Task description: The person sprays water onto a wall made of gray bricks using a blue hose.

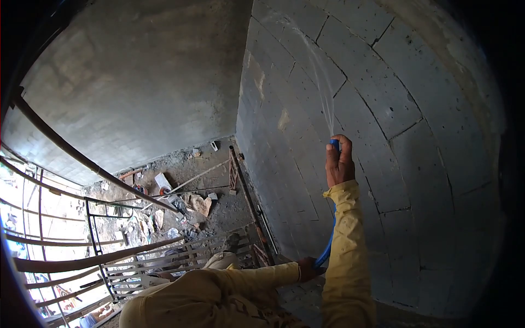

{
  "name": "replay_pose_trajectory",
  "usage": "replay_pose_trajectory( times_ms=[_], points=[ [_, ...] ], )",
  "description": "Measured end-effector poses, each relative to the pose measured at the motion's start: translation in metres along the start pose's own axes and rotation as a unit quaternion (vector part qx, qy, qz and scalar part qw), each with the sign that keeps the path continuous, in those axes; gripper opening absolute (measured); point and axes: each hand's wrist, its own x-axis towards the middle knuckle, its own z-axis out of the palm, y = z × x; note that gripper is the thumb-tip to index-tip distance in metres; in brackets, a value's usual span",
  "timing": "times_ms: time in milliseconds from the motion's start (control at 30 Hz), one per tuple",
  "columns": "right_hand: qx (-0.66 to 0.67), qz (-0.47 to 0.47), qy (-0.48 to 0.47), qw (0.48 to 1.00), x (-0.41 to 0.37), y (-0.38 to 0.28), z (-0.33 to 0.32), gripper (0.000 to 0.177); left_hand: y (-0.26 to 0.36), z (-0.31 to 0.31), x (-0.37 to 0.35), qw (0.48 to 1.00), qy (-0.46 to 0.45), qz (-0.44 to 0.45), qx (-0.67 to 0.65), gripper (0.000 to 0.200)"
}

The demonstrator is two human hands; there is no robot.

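Note:
My right hand (pixel 340 163), in a yellow sleeve, is raised in front of the block wall (pixel 383 180) and closed around the end of a blue hose (pixel 331 240). Thumb and fingers press near its mouth. A thin, fanned stream of water (pixel 322 82) leaves the hose and arcs up and left along the grey blocks. Lower down, my left hand (pixel 309 269) reaches across from the left and is wrapped around the same hose. Part of the hose is hidden behind my right forearm.
A smooth grey wall (pixel 147 82) meets the block wall at a corner. Bamboo poles (pixel 82 147) and metal scaffold frames (pixel 90 229) stand at left. Below lie slatted boards (pixel 147 273), a torn sack (pixel 199 204) and rubble on the dirt floor. A rusty pole (pixel 249 199) leans near the block wall.

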Motion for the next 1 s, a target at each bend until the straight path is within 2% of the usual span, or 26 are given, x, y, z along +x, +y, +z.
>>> replay_pose_trajectory(
  times_ms=[200,300,367,600,800,900,1000],
  points=[
    [0.004,-0.008,0.002,1.0,0.003,-0.002,0.006,0.041,-0.002,-0.004,0.004,1.0,-0.005,0.004,0.005,0.049],
    [0.006,-0.003,-0.003,1.0,0.004,-0.003,0.007,0.041,0.004,-0.009,0.001,1.0,-0.009,-0.021,-0.006,0.049],
    [0.002,-0.008,0.0,1.0,0.005,-0.003,0.008,0.041,-0.006,-0.004,0.007,1.0,-0.002,-0.003,-0.005,0.048],
    [0.011,-0.019,0.009,1.0,0.005,-0.007,0.009,0.038,0.024,-0.023,-0.01,1.0,0.003,-0.03,-0.004,0.047],
    [0.023,-0.047,0.032,0.998,0.005,-0.01,0.012,0.035,0.002,-0.012,0.003,0.999,0.022,-0.002,-0.031,0.047],
    [0.027,-0.025,0.024,0.999,0.005,-0.011,0.012,0.036,-0.012,-0.006,0.011,0.998,0.039,0.028,-0.05,0.049],
    [0.025,-0.031,0.025,0.999,0.005,-0.013,0.011,0.036,-0.013,-0.005,0.013,0.999,0.027,0.0,-0.047,0.049]
  ],
)
